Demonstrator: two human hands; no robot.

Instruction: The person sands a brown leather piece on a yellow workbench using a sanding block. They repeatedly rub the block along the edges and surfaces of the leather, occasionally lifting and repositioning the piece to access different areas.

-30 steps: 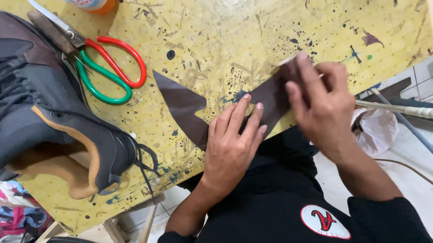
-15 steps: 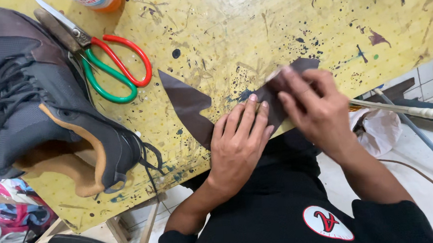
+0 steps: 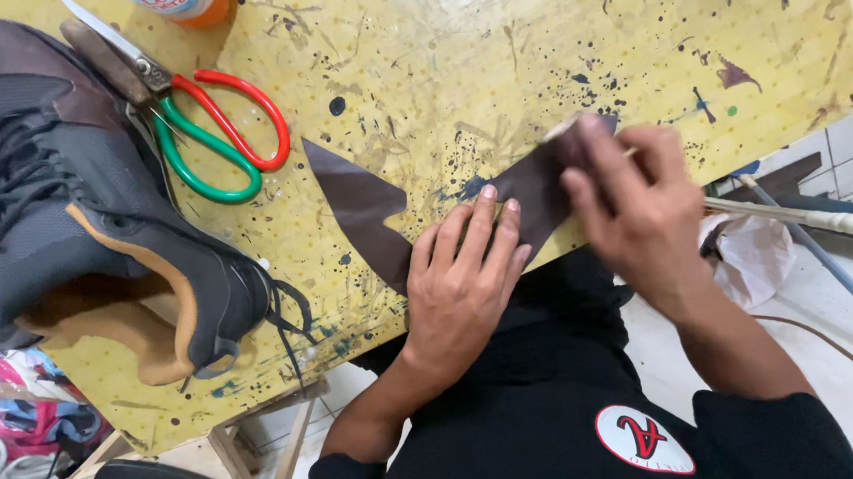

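Shoe repair workshop, paint-spattered yellow workbench point(image 3: 534, 55), scissors point(image 3: 197, 120), dark shoe point(image 3: 81, 241), cut brown leather piece point(image 3: 365, 209)

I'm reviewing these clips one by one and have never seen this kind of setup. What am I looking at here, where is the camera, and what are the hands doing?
There is no machine: a person works with bare hands, and the one camera sits on their head, looking down. The surface is a yellow, paint-spattered table. The left hand lies flat on a dark brown curved piece of sheet material, pressing it to the table near the edge. The right hand grips that piece's far end, with something small and pale under its fingers that I cannot identify. To the left rest scissors with red and green handles and a dark lace-up shoe with a tan lining.
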